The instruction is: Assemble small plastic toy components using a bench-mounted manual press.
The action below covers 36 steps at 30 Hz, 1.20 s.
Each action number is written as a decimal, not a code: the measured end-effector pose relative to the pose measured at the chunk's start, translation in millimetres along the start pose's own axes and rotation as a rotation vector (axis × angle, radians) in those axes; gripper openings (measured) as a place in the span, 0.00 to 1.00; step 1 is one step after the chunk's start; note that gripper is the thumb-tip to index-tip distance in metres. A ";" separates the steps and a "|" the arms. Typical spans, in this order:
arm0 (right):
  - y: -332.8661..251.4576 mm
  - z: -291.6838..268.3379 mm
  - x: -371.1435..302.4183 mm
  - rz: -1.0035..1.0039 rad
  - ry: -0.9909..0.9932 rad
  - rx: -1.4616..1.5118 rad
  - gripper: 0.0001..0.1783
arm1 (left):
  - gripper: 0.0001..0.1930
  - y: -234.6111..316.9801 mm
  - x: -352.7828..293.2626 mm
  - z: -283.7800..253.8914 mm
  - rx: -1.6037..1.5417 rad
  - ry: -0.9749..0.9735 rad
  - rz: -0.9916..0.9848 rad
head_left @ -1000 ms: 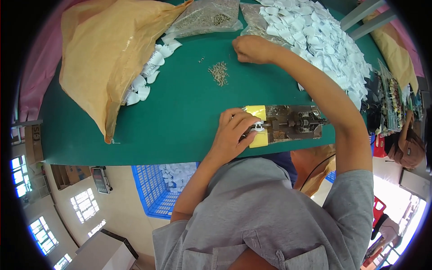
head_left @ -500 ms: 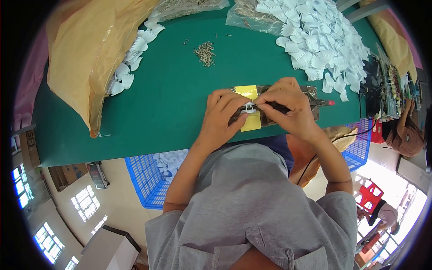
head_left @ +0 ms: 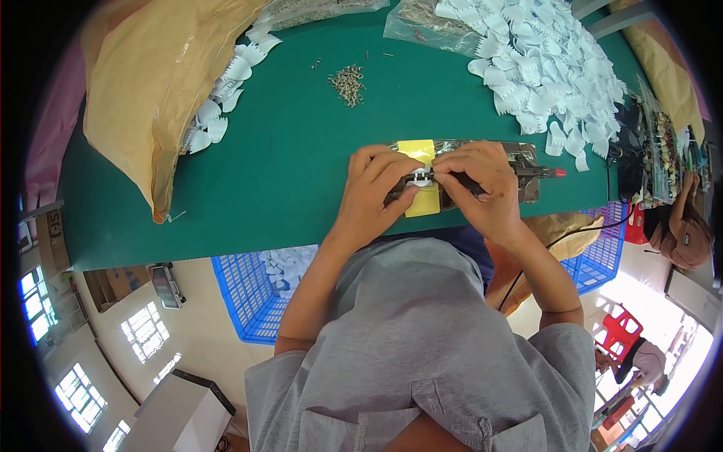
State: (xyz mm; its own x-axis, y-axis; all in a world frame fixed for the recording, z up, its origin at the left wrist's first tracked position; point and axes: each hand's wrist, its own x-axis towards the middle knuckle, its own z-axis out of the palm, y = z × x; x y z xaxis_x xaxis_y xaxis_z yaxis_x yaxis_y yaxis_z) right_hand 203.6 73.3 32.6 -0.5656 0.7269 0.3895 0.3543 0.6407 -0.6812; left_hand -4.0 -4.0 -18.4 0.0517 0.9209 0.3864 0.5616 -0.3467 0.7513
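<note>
In front of my body, both hands meet over a small white plastic piece that sits on a dark fixture. My left hand is closed around the piece's left side, with thumb and fingertips pressed to it. Against its right side, my right hand is pinched shut; whatever lies between those fingertips is too small to make out. Yellow tape crosses the fixture's brown-wrapped base beneath my hands. A black rod-like tool with a red end juts out to the right of my right hand.
Small metal parts lie heaped on the green table. White toothed pieces pile up at the far right, and more spill from a brown sack at left. A blue basket stands below the table edge. Another person is at far right.
My right fingers have shifted slightly and now sit flatter beside the white piece. My left hand keeps its hold. The whole view has moved a little.
</note>
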 end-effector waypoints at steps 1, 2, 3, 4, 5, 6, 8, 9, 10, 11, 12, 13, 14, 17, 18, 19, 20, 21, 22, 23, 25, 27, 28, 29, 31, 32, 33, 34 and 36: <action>0.2 0.6 0.4 -0.004 -0.001 -0.002 0.06 | 0.21 -0.7 -0.4 -0.1 0.004 0.001 0.000; 1.2 1.2 0.2 -0.003 -0.001 -0.002 0.06 | 0.21 -1.0 -0.4 0.0 0.008 0.003 0.001; 2.6 2.1 -0.7 -0.012 -0.018 -0.006 0.07 | 0.21 -0.8 -0.3 0.2 0.008 0.003 0.001; 3.3 2.5 -1.3 -0.022 -0.034 -0.010 0.08 | 0.21 -0.6 -0.2 0.4 0.011 0.001 -0.001; 2.3 2.6 -1.5 -0.022 -0.035 -0.009 0.08 | 0.20 -0.9 -0.3 0.1 0.015 -0.001 -0.003; -0.2 2.0 -2.2 -0.004 -0.034 -0.026 0.09 | 0.20 -0.7 -0.3 -0.2 0.016 -0.001 -0.004; -7.4 0.6 -4.5 0.014 -0.035 -0.041 0.10 | 0.21 0.8 -0.3 -0.7 0.004 -0.005 -0.008; -12.6 0.5 -5.8 -0.012 -0.008 -0.086 0.11 | 0.21 0.8 -0.2 -0.7 0.005 -0.004 -0.010; -15.2 1.5 -6.1 -0.039 0.019 -0.131 0.12 | 0.21 0.5 -0.1 -0.6 0.005 -0.004 -0.012; -15.9 3.0 -6.4 -0.035 0.019 -0.132 0.12 | 0.21 0.8 0.0 -0.1 0.002 -0.008 -0.012; -15.7 5.2 -6.6 -0.057 0.023 -0.128 0.12 | 0.21 0.6 -0.5 0.4 0.000 -0.011 -0.012; -14.5 6.8 -7.3 -0.079 0.027 -0.124 0.12 | 0.21 -0.1 -1.2 0.9 0.009 -0.003 -0.010; -11.1 8.7 -7.8 -0.077 0.029 -0.124 0.12 | 0.21 -0.8 -0.8 0.9 0.019 0.006 -0.008; -3.8 12.7 -9.3 -0.057 0.017 -0.069 0.11 | 0.20 0.5 1.0 0.7 0.001 0.006 -0.010; -3.2 12.9 -9.3 -0.043 0.013 -0.047 0.11 | 0.20 -0.2 1.1 0.7 0.002 0.008 -0.012; -2.6 13.0 -8.8 -0.029 0.009 -0.025 0.10 | 0.20 -1.5 1.6 0.7 0.001 0.014 -0.007; -2.5 12.9 -8.7 -0.029 0.007 -0.024 0.10 | 0.20 -2.3 1.3 1.0 0.000 0.021 -0.003; -2.6 12.6 -7.9 -0.025 0.008 -0.015 0.10 | 0.20 -3.3 0.7 1.7 0.001 0.023 -0.004; -2.7 12.0 -6.7 -0.022 0.010 -0.005 0.09 | 0.20 -4.3 0.0 2.7 0.009 0.024 -0.010; -4.5 7.9 -1.9 -0.027 0.007 -0.002 0.09 | 0.20 -5.0 -0.5 2.7 0.020 0.027 -0.017; -6.7 -4.2 13.2 0.095 -0.028 0.072 0.08 | 0.19 -3.4 0.4 0.3 0.027 0.026 -0.013; 5.6 -3.4 38.2 0.109 -0.044 0.021 0.05 | 0.19 -0.5 2.3 -1.3 0.030 0.019 0.005; 9.6 -1.1 54.0 0.121 -0.100 0.011 0.04 | 0.18 0.1 2.6 -0.6 0.021 0.020 0.001; 21.7 7.8 69.0 0.103 -0.203 -0.037 0.08 | 0.18 -0.1 2.3 0.5 0.012 0.021 -0.004; 36.7 32.4 96.2 0.155 -0.290 -0.008 0.08 | 0.17 -2.2 0.6 2.9 0.019 0.023 0.002; 43.9 41.8 107.9 0.217 -0.383 0.023 0.09 | 0.17 -1.9 -0.6 3.0 0.016 0.030 0.006; 54.5 46.6 119.0 0.207 -0.380 0.015 0.09 | 0.17 -2.1 -0.6 3.3 0.012 0.037 0.012; 64.7 51.2 129.7 0.195 -0.319 -0.122 0.09 | 0.16 -2.2 -1.4 3.0 0.024 0.041 0.013; 81.1 55.0 148.1 0.171 -0.263 -0.265 0.09 | 0.16 2.7 -0.5 1.1 0.046 0.047 0.010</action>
State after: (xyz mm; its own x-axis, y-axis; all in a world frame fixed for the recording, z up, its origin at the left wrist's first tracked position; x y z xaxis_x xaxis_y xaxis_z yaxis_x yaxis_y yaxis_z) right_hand 107.6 219.3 1.0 -0.6407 0.7625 0.0894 0.6199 0.5825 -0.5257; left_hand -1.6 -5.2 -17.1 0.0193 0.9078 0.4190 0.5989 -0.3460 0.7222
